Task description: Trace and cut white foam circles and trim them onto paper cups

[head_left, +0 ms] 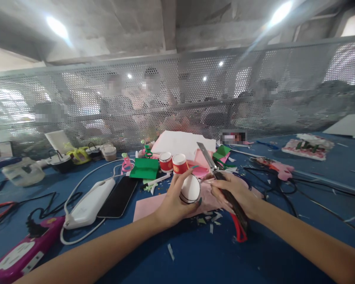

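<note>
My left hand (177,199) is closed around a small paper cup (191,188), its white round end turned towards me and a dark line running near the edge. In my right hand (232,191) is a box cutter (205,154), gripped by its dark handle, with the long blade out and pointing up and away. The blade stands to the right of the cup, apart from it. Just beyond my left hand are two red-and-white paper cups (180,162). Pink paper (146,207) lies beneath my hands, and a red handle (239,230) shows below the cutter.
Left of my hands lie a black phone (120,197), a white power bank or adapter (90,205) with a cable, and a magenta power strip (26,250). A pink glue gun (279,170) rests at the right. White sheets (177,142) and folded green paper (144,169) lie farther back.
</note>
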Demonstrator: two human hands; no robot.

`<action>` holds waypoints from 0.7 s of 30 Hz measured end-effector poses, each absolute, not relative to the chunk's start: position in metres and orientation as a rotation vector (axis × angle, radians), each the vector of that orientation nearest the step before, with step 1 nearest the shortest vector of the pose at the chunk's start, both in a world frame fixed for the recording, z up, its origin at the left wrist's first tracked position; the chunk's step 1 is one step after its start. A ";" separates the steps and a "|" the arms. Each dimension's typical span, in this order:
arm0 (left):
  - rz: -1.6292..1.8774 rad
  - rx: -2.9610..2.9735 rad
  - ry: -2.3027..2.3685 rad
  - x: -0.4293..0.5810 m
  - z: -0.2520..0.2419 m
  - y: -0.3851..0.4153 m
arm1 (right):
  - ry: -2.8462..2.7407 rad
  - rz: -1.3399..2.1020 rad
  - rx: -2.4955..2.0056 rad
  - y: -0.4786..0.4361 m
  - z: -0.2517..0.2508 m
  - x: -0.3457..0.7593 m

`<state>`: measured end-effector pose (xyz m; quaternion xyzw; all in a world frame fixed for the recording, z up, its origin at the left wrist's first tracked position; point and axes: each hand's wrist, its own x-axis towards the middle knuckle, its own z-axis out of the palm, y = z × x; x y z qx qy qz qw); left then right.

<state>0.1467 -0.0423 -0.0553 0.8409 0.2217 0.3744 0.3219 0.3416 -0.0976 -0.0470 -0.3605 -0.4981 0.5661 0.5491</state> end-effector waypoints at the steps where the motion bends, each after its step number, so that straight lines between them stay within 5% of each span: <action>1: 1.027 2.257 0.620 0.148 -0.055 -0.043 | -1.167 1.304 -0.877 -0.096 -0.047 0.343; 21: 1.028 2.499 0.871 0.150 -0.064 -0.052 | -1.408 0.994 -1.297 -0.101 -0.039 0.338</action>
